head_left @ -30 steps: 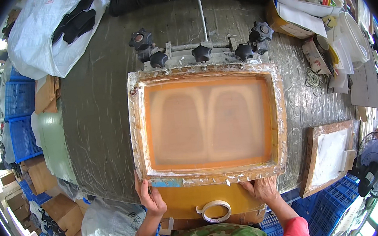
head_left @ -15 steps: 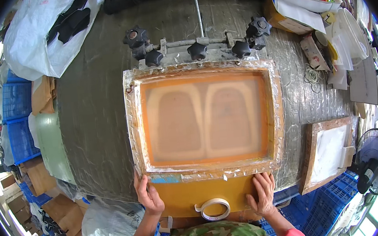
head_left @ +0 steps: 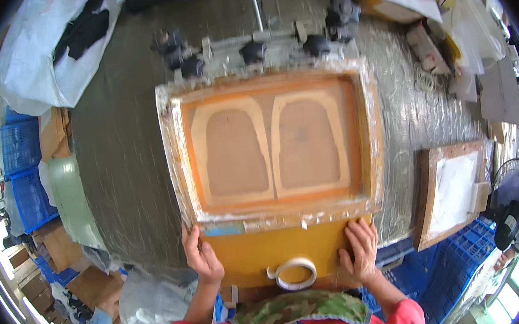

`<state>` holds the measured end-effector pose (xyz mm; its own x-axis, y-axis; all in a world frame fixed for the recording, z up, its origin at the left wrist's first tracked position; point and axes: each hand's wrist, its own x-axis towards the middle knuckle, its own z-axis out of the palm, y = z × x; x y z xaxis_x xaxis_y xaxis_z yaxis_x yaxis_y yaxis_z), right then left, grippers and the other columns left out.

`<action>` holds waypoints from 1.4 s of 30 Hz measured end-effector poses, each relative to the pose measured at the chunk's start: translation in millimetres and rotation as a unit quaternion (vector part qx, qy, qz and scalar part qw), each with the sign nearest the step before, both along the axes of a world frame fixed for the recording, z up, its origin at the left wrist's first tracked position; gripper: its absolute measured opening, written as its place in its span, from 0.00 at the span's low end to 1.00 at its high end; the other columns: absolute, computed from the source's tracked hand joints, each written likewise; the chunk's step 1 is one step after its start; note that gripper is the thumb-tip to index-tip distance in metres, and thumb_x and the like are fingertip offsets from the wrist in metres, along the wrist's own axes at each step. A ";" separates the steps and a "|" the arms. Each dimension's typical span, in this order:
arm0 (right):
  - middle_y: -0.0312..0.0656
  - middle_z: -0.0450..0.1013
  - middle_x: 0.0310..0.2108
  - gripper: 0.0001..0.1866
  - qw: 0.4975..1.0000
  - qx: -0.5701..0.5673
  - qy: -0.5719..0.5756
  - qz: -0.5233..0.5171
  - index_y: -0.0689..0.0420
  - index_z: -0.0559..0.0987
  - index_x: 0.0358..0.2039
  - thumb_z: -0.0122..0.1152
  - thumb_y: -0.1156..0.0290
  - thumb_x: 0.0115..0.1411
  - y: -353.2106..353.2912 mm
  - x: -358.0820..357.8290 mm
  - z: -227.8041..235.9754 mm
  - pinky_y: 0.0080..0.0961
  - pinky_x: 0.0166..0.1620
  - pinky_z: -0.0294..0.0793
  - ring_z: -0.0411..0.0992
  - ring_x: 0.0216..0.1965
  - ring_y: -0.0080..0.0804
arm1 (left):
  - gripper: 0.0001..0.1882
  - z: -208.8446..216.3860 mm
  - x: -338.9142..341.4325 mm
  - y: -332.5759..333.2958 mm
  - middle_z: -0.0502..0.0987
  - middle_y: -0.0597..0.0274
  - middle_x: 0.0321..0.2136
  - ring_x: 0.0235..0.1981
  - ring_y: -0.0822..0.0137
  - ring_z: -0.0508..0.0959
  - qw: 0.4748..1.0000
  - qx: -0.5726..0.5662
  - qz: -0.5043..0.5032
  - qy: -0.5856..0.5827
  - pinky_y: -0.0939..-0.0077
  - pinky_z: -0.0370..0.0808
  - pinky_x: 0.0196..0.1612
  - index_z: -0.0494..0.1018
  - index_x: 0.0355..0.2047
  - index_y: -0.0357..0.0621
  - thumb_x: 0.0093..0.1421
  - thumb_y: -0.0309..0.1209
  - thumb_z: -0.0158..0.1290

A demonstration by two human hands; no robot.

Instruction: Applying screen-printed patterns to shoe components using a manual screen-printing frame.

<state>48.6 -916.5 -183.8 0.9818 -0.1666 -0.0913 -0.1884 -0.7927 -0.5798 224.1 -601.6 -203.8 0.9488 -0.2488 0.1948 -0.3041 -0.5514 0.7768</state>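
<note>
A wooden-framed printing screen (head_left: 277, 219) lies in front of me, with orange edging and a translucent mesh. Through the mesh show two pale arch-shaped outlines side by side. My left hand (head_left: 204, 260) is at the screen's near left corner, fingers stretched up along it with the tips touching the frame. At the near right, my right hand (head_left: 362, 251) rests palm down on a mustard-yellow board (head_left: 244, 257), fingers extended to the screen's front edge. Between the hands, a roll of pale tape (head_left: 295, 274) lies flat on the board.
A metal hinge clamp with black star knobs (head_left: 253, 52) holds the screen's far edge. To the right are a smaller wooden frame (head_left: 423, 202), a fan (head_left: 514, 206) and blue crates (head_left: 451, 274). A white sack (head_left: 32, 71) sits far left; blue baskets (head_left: 28, 190) stand below it.
The view has shifted, so most of the scene sits higher. The screen's near edge has moved down slightly toward the table, and the arch outlines look sharper. Both hands remain at its front edge.
</note>
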 end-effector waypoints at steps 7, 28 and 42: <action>0.46 0.63 0.59 0.30 0.999 -0.032 0.003 -0.002 0.63 0.71 0.55 0.61 0.68 0.50 -0.7 5.6 5.7 0.47 0.66 0.48 0.57 0.63 0.47 | 0.22 4.9 4.7 -4.7 0.58 0.39 0.61 0.62 0.51 0.61 1.000 -0.026 0.001 -0.003 0.61 0.60 0.62 0.59 0.58 0.27 0.63 0.20 0.38; 0.60 0.52 0.63 0.44 0.994 -0.056 0.084 0.040 0.71 0.56 0.62 0.62 0.56 0.52 1.4 7.4 6.0 0.55 0.66 0.39 0.46 0.66 0.61 | 0.22 3.0 -0.9 1.3 0.59 0.31 0.60 0.61 0.42 0.63 1.000 -0.007 0.010 -0.018 0.58 0.61 0.61 0.62 0.56 0.28 0.61 0.21 0.38; 0.48 0.66 0.54 0.34 0.989 -0.051 0.103 0.093 0.53 0.71 0.54 0.56 0.41 0.56 -23.5 65.3 5.2 0.53 0.58 0.55 0.62 0.56 0.49 | 0.26 6.3 -0.2 1.8 0.51 0.31 0.63 0.64 0.39 0.55 0.997 0.002 -0.022 -0.072 0.51 0.55 0.64 0.53 0.62 0.30 0.64 0.27 0.35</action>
